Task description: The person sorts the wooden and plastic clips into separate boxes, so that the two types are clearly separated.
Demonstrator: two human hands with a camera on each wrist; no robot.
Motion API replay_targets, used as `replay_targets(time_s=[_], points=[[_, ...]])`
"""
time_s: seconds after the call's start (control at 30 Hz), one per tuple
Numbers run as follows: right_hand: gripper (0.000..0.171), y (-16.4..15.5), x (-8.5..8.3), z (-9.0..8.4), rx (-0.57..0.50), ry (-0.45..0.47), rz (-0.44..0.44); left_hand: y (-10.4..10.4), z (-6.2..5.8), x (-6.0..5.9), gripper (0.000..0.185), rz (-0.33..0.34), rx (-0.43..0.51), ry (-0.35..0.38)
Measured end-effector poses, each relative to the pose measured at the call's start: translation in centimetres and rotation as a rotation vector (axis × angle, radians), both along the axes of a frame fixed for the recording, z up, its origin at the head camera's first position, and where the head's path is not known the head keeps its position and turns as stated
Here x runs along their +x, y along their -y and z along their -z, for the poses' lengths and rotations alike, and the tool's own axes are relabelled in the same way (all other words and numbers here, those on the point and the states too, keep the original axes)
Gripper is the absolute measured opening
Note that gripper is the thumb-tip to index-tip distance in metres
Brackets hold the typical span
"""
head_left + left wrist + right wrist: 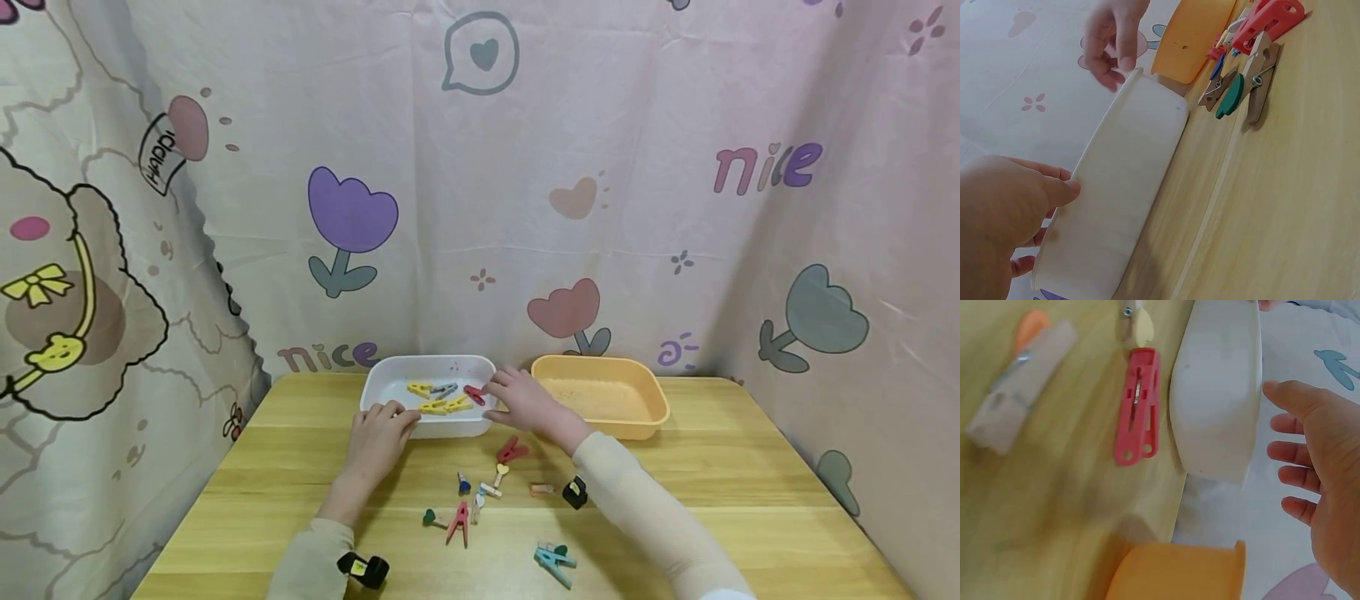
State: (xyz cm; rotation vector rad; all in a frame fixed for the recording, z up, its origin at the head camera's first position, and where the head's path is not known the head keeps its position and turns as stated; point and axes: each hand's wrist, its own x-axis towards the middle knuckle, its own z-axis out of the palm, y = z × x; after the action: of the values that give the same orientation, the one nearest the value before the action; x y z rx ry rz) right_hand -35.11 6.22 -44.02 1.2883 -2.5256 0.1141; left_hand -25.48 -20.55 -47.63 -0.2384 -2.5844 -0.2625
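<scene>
A white plastic basin [453,429] stands at the back of the table, holding several yellow clothespins [433,407], a grey clothespin [444,390] and a red clothespin [474,395]. My left hand [380,437] grips its front left rim, thumb [1067,190] on the outer wall and fingers over the inside. At the right end of the basin is my right hand [525,404], its fingers [1291,453] spread and loosely bent with nothing held. The right thumb tip [1275,389] is at the rim; whether it touches I cannot tell.
An orange basin [637,429] stands just right of the white one. In front lie a red clothespin [512,450], a pink clothespin [460,525], a blue clothespin [555,565] and several small wooden clothespins [500,476]. A patterned curtain [465,167] hangs behind the table.
</scene>
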Motion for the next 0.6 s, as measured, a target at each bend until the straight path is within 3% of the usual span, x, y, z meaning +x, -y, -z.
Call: replay_targets(time_s=[0.27,0.6], points=[[0.034,-1.6,1.3,0.8,-0.076,0.007,0.006,0.0,0.2,-0.1,0.015,-0.003,0.001,0.004],[0.034,-3.0,2.8,2.4,-0.094,0.006,0.010,0.1,0.4,-0.2,0.015,-0.003,-0.003,-0.003]])
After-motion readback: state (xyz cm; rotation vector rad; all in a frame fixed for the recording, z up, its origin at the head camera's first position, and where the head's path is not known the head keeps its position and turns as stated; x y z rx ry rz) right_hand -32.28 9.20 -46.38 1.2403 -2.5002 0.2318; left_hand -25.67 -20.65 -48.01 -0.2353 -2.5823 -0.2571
